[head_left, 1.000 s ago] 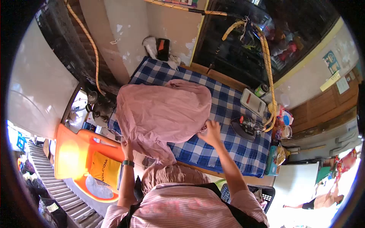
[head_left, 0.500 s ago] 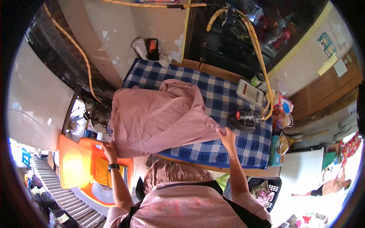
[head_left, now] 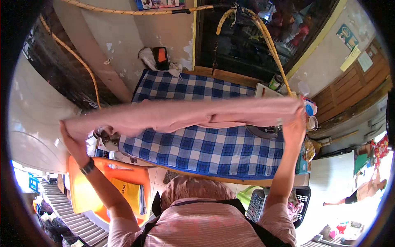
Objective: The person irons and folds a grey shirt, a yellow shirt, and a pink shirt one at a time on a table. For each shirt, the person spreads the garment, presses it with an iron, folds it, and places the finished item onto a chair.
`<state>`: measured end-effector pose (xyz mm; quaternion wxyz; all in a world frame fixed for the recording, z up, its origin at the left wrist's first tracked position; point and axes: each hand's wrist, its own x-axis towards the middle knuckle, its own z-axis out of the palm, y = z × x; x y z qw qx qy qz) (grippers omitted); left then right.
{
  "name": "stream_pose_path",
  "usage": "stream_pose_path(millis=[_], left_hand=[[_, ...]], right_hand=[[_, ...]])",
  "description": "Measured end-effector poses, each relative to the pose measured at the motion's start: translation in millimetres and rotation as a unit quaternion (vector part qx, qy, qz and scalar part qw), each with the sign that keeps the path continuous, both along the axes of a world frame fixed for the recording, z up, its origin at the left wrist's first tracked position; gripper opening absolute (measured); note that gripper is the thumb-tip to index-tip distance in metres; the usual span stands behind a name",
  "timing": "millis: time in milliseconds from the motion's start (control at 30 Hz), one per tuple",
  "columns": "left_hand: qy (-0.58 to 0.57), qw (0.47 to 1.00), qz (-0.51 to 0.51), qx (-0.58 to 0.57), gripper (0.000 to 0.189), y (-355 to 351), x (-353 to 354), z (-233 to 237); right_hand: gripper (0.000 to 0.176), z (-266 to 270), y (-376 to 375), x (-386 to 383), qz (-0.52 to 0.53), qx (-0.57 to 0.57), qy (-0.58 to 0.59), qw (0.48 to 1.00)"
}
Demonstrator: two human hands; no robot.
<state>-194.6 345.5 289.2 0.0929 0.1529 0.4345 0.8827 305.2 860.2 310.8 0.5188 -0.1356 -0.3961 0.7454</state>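
Note:
A pink cloth (head_left: 181,115) is stretched out between my two hands, raised above a table covered in blue-and-white checked cloth (head_left: 205,152). My left hand (head_left: 75,140), wearing a dark wristband, grips its left end over the side of the orange chair. At the other end, my right hand (head_left: 294,125) has its fingers closed on the cloth's right corner. Part of an iron (head_left: 263,131) shows on the table just below the right end. The cloth is blurred by motion, and its exact kind cannot be made out.
An orange chair (head_left: 80,181) with a yellow bag (head_left: 125,191) stands at left. A phone (head_left: 161,57) lies at the table's back edge. The hose-like cord (head_left: 269,45) hangs at right. A black basket (head_left: 303,201) holds clothes. Another person (head_left: 370,191) is far right.
The pink cloth was lying on the table and is now lifted and pulled wide. My left hand moved left and up, my right hand right and up. The cloth now partly covers the iron.

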Motion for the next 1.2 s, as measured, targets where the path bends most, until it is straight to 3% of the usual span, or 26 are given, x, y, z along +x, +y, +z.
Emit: stream_pose_path(millis=[33, 67, 100, 133, 167, 200, 233, 300, 333, 367, 433, 467, 500, 567, 600, 667, 733, 833, 867, 933, 1000, 1033, 1067, 1133, 1200], left_hand=[[0.033, 0.999, 0.022, 0.023, 0.044, 30.7, 15.5, 42.8], [0.219, 0.956, 0.110, -0.161, 0.042, 46.3, 7.4, 52.7], [0.388, 0.838, 0.193, -0.331, 0.040, 59.1, 1.1, 62.0], [0.391, 0.838, 0.201, -0.324, 0.040, 69.4, 2.7, 86.8], [0.276, 0.933, 0.152, -0.174, 0.036, 76.6, 11.5, 126.5], [0.150, 0.984, 0.091, -0.017, 0.033, 83.5, 26.9, 158.1], [0.152, 0.984, 0.096, -0.010, 0.033, 102.5, 57.5, 179.2], [0.255, 0.961, -0.099, 0.038, 0.027, 142.1, 113.4, 208.1], [0.256, 0.961, -0.095, 0.042, 0.027, 148.8, 103.2, 205.5], [0.195, 0.970, -0.137, -0.045, 0.035, 165.5, 79.3, 194.9], [0.068, 0.950, -0.214, -0.215, 0.051, 203.5, 21.2, 166.7], [0.110, 0.942, -0.159, -0.275, 0.054, 221.1, -13.0, 149.1], [0.152, 0.925, -0.103, -0.332, 0.057, 233.0, -36.6, 134.5], [0.266, 0.920, 0.043, -0.284, 0.046, 253.4, -26.2, 130.4], [0.269, 0.922, 0.043, -0.277, 0.046, 259.7, -31.4, 127.3], [0.322, 0.919, 0.105, -0.204, 0.050, 277.2, -41.2, 127.1], [0.315, 0.924, 0.138, -0.167, 0.051, 272.6, -21.9, 145.1], [0.291, 0.938, 0.163, -0.091, 0.050, 248.1, -16.8, 151.5], [0.302, 0.937, 0.165, -0.061, 0.049, 240.1, -17.0, 145.9], [0.249, 0.941, 0.220, -0.069, 0.046, 223.5, 2.2, 139.2], [0.213, 0.954, 0.188, -0.098, 0.045, 202.8, 22.5, 120.0], [0.208, 0.955, 0.184, -0.103, 0.045, 191.2, 19.8, 100.0], [0.183, 0.948, 0.162, -0.204, 0.046, 175.3, 7.0, 73.4], [0.168, 0.904, 0.149, -0.364, 0.047, 153.4, -2.8, 21.1], [0.205, 0.865, 0.170, -0.425, 0.047, 143.7, 7.5, -30.2]], right_hand=[[0.023, 25.8, -7.3, -10.0, -0.058, -0.015, 0.011, 0.998], [0.023, 33.9, -5.1, -7.0, -0.057, -0.012, 0.015, 0.998], [0.026, 41.7, 3.0, -0.1, -0.101, 0.093, -0.154, 0.978], [0.030, 52.8, 10.3, 3.7, -0.144, 0.197, -0.315, 0.917], [0.030, 73.9, 9.9, 7.2, -0.146, 0.206, -0.306, 0.918], [0.032, 99.6, 3.8, 14.3, -0.173, 0.106, -0.154, 0.967], [0.036, 117.0, 0.0, 17.1, -0.189, 0.001, 0.002, 0.982], [0.036, 131.1, -2.5, 11.6, -0.238, 0.045, -0.011, 0.970], [0.037, 135.8, -3.2, 9.4, -0.289, 0.083, -0.029, 0.953], [0.037, 137.6, 1.5, 7.5, -0.286, 0.087, -0.027, 0.954], [0.045, 135.0, 25.8, 2.1, -0.184, 0.051, -0.114, 0.975], [0.047, 131.3, 45.6, 0.3, -0.109, 0.080, -0.070, 0.988], [0.047, 129.1, 62.1, -1.8, -0.109, 0.084, -0.065, 0.988], [0.047, 125.6, 85.4, -4.9, -0.139, 0.008, -0.095, 0.986], [0.046, 123.8, 90.9, -6.1, -0.099, -0.008, -0.072, 0.992], [0.045, 121.4, 101.3, -3.3, -0.122, 0.016, -0.049, 0.991], [0.044, 129.7, 94.5, 5.6, -0.144, 0.037, -0.030, 0.988], [0.028, 129.8, 48.9, 14.5, -0.094, 0.091, 0.065, 0.989], [0.027, 121.2, 39.1, 22.8, -0.080, 0.082, 0.079, 0.990], [0.027, 64.3, 51.1, 55.0, 0.048, 0.162, 0.118, 0.978], [0.028, 32.2, 24.5, 51.8, -0.099, 0.117, -0.004, 0.988], [0.031, 2.9, 20.9, 56.8, -0.124, 0.151, -0.055, 0.979], [0.025, -28.3, 15.5, 62.5, -0.162, 0.179, -0.121, 0.963], [0.002, -23.7, -26.6, 50.7, -0.126, 0.202, -0.376, 0.895], [0.007, -89.1, -17.5, 58.5, -0.161, 0.307, -0.452, 0.822]])
